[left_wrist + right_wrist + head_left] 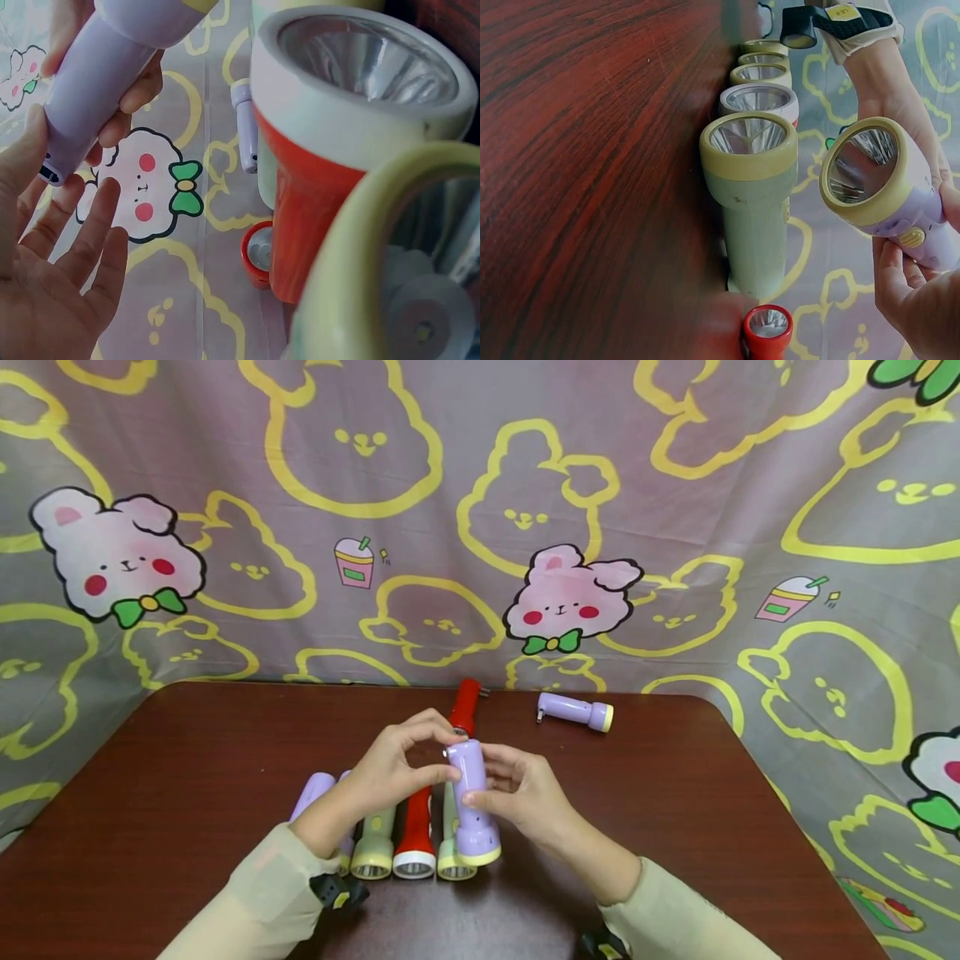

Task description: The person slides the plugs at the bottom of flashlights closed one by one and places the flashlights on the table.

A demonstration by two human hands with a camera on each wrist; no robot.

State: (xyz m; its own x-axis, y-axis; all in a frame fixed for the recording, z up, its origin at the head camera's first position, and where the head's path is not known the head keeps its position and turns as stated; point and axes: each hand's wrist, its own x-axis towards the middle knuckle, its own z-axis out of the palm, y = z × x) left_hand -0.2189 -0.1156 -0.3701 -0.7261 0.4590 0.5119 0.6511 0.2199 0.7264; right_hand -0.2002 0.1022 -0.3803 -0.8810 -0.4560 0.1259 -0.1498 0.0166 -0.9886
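A purple flashlight [470,793] with a pale yellow head ring is held tilted above the row, its lens [864,166] facing the near side. My right hand [536,793] grips its body, thumb on the near side and fingers behind. At its tail end is my left hand [397,764], thumb touching the side and the other fingers spread loosely, as the left wrist view shows. A dark slot [50,174] shows at the tail. Below lie a pale green flashlight [372,852], a red flashlight [417,827] with a white ring, and another pale green flashlight [754,225].
Purple flashlights [315,789] at the row's left end are partly behind my left forearm. Farther back lie a red flashlight [467,706] and a purple flashlight [573,712], both with prongs out. The brown table [637,793] ends at a patterned cloth [420,543].
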